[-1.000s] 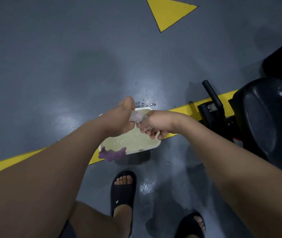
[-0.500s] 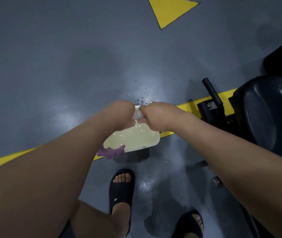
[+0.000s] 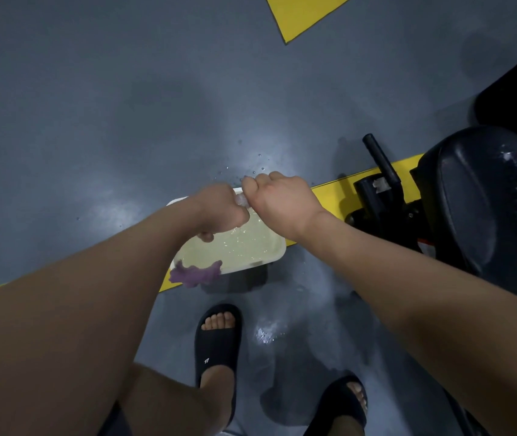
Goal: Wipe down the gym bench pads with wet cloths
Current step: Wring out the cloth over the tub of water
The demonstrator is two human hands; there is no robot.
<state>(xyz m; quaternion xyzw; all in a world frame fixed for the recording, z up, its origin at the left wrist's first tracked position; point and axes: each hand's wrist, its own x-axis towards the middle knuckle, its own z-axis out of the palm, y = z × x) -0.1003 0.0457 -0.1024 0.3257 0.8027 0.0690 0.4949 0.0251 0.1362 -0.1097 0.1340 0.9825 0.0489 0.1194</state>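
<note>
— Purple cloth [image 3: 195, 274] nearest: where is it?
— Draped over the tub's [image 3: 250, 250] near rim, at 6 o'clock from the hands.
— And the pale cloth [image 3: 240, 199]?
— Above the tub, bunched between both fists, with its long axis running 9 to 3. It is mostly hidden. The left hand [image 3: 219, 209] and right hand [image 3: 277, 202] each clench an end.
— Bench pad [image 3: 477, 209]?
— At 3 o'clock, cut off by the frame.

Left hand [image 3: 221, 210] and right hand [image 3: 279, 204] are bare; black foam slide sandals [image 3: 217, 341], one white-logoed, sit at 6 and 5 o'clock.
</note>
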